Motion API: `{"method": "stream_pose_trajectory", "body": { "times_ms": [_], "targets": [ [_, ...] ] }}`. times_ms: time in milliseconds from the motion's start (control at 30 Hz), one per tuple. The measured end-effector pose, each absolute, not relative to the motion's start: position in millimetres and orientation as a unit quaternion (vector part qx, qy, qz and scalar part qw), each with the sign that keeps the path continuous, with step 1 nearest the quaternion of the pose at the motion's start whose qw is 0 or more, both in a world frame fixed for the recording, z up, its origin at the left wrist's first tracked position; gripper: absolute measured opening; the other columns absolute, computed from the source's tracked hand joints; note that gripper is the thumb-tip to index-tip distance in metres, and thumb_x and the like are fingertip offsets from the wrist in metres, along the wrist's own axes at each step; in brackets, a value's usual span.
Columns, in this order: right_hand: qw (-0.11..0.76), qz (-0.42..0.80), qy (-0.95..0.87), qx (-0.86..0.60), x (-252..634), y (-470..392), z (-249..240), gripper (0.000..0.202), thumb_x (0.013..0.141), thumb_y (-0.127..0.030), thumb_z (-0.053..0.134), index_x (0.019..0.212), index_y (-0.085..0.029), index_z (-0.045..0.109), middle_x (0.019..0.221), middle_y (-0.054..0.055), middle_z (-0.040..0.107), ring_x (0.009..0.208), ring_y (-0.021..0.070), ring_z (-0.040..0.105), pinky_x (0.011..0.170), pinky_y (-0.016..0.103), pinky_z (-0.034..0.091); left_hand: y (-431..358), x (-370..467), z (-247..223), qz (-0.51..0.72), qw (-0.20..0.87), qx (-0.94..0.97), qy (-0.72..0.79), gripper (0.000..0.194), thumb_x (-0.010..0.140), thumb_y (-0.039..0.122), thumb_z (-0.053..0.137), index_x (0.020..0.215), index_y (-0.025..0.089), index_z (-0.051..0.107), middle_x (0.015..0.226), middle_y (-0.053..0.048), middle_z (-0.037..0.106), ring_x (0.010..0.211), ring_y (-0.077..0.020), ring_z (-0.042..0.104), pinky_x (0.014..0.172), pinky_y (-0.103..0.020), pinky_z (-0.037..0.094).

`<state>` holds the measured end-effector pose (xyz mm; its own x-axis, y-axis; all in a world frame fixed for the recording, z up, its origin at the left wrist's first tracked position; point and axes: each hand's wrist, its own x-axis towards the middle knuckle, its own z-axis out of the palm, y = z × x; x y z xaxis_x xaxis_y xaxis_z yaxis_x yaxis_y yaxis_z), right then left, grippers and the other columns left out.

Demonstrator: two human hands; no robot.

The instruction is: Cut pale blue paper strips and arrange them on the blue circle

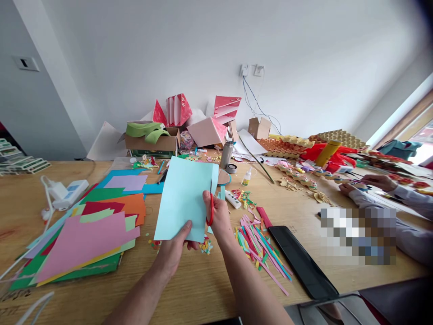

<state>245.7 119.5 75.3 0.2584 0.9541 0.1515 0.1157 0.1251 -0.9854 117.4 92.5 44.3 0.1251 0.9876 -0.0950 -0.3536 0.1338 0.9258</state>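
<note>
A light blue sheet of paper (184, 198) is held up over the table at the centre. My left hand (177, 243) grips its lower edge, thumb on the front face and fingers behind. In my right hand (218, 219) are scissors with a red handle (211, 210), closed around by the fingers. Their blades point away from me along the sheet's right side, where a narrow strip of the paper stands partly apart. How far the cut runs is hard to make out. Small coloured paper scraps (206, 246) lie below the sheet.
Left of my hands lies a stack of coloured paper (88, 239). Thin paper strips (260, 248) and a black phone (302, 262) lie to the right. A glue bottle (246, 177) and a metal flask (226, 155) stand behind. Another person's hands (379, 183) work at the far right.
</note>
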Motion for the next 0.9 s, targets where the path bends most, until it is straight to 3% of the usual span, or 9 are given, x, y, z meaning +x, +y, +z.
{"method": "stream_pose_trajectory", "body": {
  "times_ms": [900],
  "targets": [
    [0.595, 0.386, -0.459, -0.536, 241.2, 116.7, 83.7, 0.056, 0.081, -0.071, 0.050, 0.057, -0.021, 0.043, 0.044, -0.005, 0.039, 0.040, 0.0085, 0.033, 0.038, 0.023, 0.023, 93.5, 116.7, 41.9, 0.521, 0.641, 0.400, 0.397, 0.036, 0.067, 0.046, 0.076, 0.064, 0.015, 0.059, 0.047, 0.001, 0.058, 0.042, -0.0130, 0.053, 0.045, -0.026, 0.039]
  ]
}}
